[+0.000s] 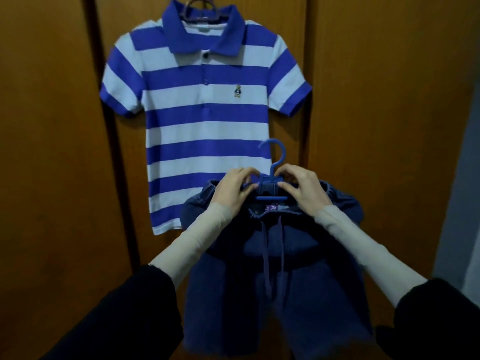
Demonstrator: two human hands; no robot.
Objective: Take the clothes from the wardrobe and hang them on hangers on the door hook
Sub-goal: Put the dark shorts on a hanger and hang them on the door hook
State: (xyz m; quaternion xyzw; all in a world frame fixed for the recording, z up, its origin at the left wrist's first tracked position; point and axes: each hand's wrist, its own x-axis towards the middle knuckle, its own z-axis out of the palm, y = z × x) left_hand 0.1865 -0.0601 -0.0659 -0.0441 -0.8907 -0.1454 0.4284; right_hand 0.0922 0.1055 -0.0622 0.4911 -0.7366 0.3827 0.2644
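Note:
A blue-and-white striped polo shirt [205, 115] hangs on a dark hanger [201, 9] at the top of the brown wooden door [363, 100]. Below it, in front of me, dark blue denim shorts [275, 281] with a drawstring hang from a blue plastic hanger [271, 188], its hook pointing up. My left hand [233, 189] grips the hanger's left side at the waistband. My right hand [302, 187] pinches the hanger's right side next to the neck. The hanger's arms are mostly hidden inside the waistband.
A dark vertical gap [109, 126] runs down between door panels on the left. A pale grey wall [459, 203] shows at the right edge. My black sleeves over beige undersleeves fill the lower corners.

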